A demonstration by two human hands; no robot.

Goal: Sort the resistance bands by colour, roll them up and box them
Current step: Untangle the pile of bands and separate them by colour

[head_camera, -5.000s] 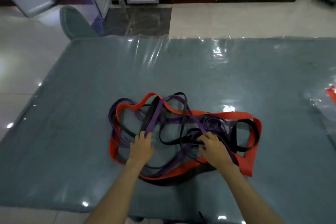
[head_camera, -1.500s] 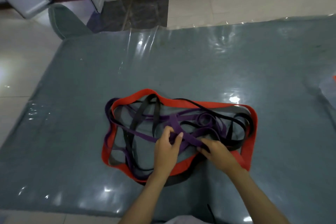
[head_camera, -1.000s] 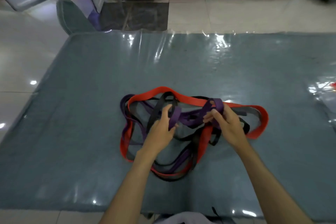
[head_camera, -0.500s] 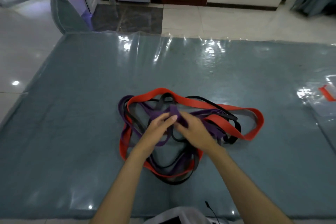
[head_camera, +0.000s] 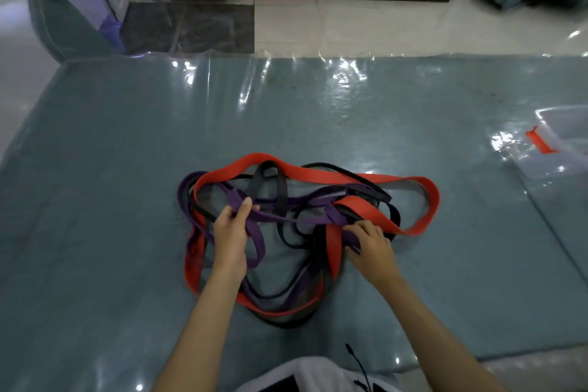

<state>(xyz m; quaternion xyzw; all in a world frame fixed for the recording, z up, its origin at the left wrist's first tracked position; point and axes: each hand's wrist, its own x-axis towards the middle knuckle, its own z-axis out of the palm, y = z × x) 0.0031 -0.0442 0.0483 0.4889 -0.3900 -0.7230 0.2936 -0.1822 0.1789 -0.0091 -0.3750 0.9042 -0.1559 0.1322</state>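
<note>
Grey-blue table under glossy clear plastic sheet (head_camera: 318, 111). Tangle mid-table: wide red rubber band (head_camera: 318, 174), purple band (head_camera: 254, 234), thin black band (head_camera: 281, 197). Clear plastic box with red latch (head_camera: 553, 162) far right. Left hand (head_camera: 231, 232) grips purple band; right hand (head_camera: 370, 243) pinches the purple band beside the red one.

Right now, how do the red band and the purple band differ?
The red band is wider than the purple band. Red rings the pile's outer edge; purple threads through its middle. The left hand grips purple; the right hand is on purple too, where red crosses it. Both are tangled with black bands on the table.
</note>
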